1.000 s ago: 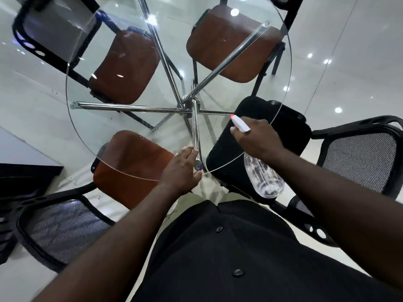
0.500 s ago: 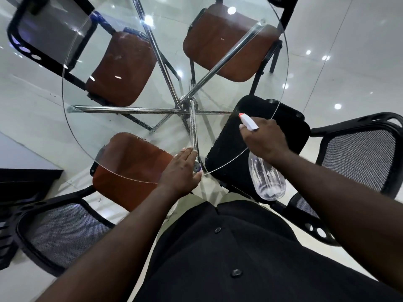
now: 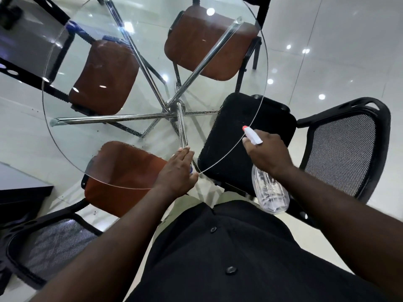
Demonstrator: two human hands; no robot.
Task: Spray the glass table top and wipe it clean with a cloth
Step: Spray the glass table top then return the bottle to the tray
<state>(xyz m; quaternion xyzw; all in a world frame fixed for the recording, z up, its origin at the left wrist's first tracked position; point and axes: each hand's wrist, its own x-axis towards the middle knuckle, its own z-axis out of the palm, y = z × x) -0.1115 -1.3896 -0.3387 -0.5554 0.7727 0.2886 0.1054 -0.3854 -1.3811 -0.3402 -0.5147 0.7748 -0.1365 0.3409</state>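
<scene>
Gripping the spray bottle by its neck, the right hand has its fingers clamped round the white trigger head. The red-tipped nozzle sits right at the near right rim of the round glass table top, above the black chair seat. The left hand lies flat on the glass's near edge, fingers straight and together.

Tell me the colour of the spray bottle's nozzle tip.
Orange-red nozzle tip, on a white spray head; seen in the head view.
</scene>
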